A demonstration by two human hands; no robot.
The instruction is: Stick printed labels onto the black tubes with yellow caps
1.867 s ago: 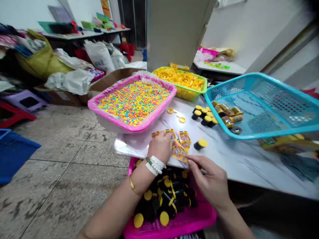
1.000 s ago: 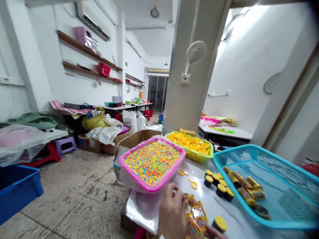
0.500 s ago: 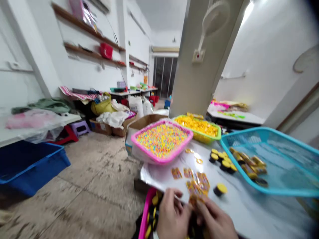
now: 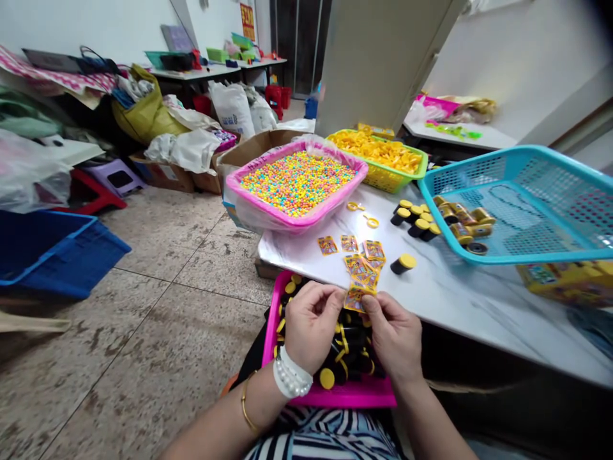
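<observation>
Both hands are closed on one small yellow printed label (image 4: 355,298), held flat at the table's edge. My left hand (image 4: 311,326) pinches its left side, and my right hand (image 4: 396,335) has thumb and fingers on its right side. More printed labels (image 4: 360,269) lie in an overlapping pile just beyond, with 2 single ones farther left. Under my hands, a magenta tray (image 4: 345,397) full of black canisters with yellow lids rests on my lap. One black canister with a yellow lid (image 4: 403,263) stands on the table, right of the pile.
A pink basket (image 4: 306,220) of colourful beads and a green basket (image 4: 383,184) of yellow pieces stand behind. At the right, a blue basket (image 4: 514,257) holds several labelled canisters. Yellow rings (image 4: 371,222) and several lidded canisters (image 4: 417,220) are on the white table (image 4: 460,306).
The camera has tilted down, so the lap tray and both forearms now show. Both hands stay at the label by the table edge; the label is now clearly visible between them.
</observation>
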